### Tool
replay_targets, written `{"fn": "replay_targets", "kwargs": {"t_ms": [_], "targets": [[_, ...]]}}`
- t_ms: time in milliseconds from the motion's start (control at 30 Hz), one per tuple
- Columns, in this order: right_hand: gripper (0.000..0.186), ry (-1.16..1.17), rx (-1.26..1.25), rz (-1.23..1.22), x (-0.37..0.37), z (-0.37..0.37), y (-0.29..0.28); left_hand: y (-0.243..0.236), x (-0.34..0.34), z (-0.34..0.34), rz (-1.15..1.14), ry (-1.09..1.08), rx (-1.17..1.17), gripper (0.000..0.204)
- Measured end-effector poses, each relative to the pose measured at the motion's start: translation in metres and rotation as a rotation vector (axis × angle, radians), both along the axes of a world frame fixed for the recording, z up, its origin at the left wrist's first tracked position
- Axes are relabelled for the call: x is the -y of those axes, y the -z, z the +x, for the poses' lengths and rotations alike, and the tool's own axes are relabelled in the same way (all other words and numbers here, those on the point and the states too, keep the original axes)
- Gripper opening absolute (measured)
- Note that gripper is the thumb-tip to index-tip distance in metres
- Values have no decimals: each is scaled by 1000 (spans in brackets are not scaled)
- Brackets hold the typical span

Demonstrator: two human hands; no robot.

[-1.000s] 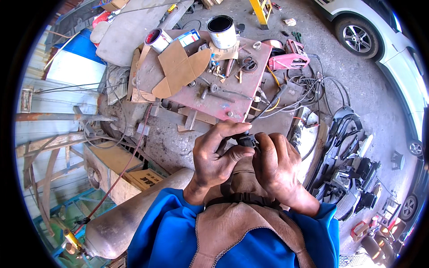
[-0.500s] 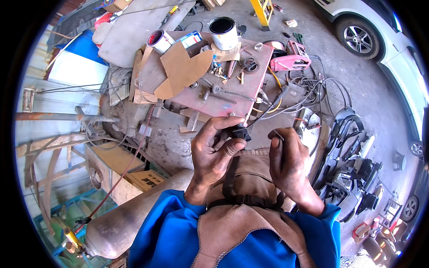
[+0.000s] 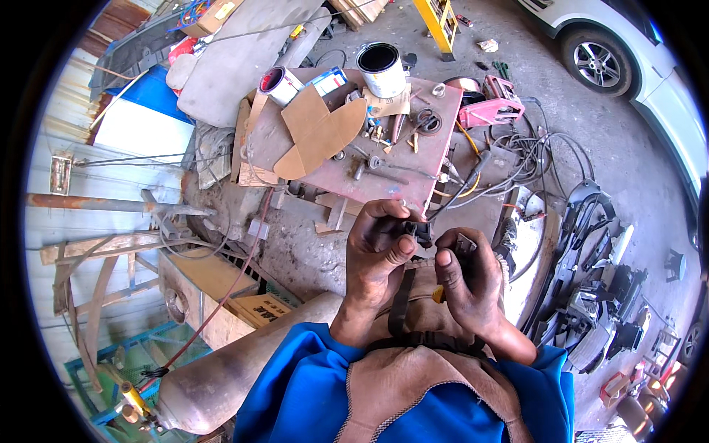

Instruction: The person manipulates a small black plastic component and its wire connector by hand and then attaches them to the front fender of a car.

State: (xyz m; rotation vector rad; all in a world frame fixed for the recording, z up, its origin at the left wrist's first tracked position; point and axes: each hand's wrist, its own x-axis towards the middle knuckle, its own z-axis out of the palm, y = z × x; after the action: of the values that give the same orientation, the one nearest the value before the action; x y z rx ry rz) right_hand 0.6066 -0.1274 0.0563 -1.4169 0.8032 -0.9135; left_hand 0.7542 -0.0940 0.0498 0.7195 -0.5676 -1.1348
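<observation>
My left hand (image 3: 375,255) is closed in a pinch on a small black part (image 3: 422,233), held in front of my apron, just past the near edge of the red tabletop. My fingers cover much of the part, so its kind does not show. Close beside it on the right, my right hand (image 3: 471,277) is curled with the thumb pressed toward the fingers. A small greyish piece (image 3: 465,244) shows at its fingertips. Something yellow (image 3: 439,294) peeks out below that hand; whether the two belong together I cannot tell.
The red table (image 3: 332,181) bears cut cardboard (image 3: 323,133), an open paint can (image 3: 382,70), scissors (image 3: 427,122) and small tools. Cables (image 3: 550,151) coil right of it by a pink machine (image 3: 492,103). A gas cylinder (image 3: 244,369) lies at the left; black car parts (image 3: 591,288) are piled right.
My right hand has come closer to my left hand, and its fingers have curled in. The yellow bit now shows below it. The whole scene has shifted slightly rightward.
</observation>
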Motion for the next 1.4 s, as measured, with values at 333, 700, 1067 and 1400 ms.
{"fn": "replay_targets", "kwargs": {"t_ms": [333,700,1067,1400], "targets": [[24,-26,-34,55,1,-1,5,8,-3,11,61,105,-133,49],[23,-45,-84,168,9,-5,20,15,5,12,45,63,-94,41],[25,-131,-157,466,-16,-20,98,182,14,50,442,-198,908,23],[23,-116,-482,284,6,-1,153,218,8,13,580,-267,390,27]]}}
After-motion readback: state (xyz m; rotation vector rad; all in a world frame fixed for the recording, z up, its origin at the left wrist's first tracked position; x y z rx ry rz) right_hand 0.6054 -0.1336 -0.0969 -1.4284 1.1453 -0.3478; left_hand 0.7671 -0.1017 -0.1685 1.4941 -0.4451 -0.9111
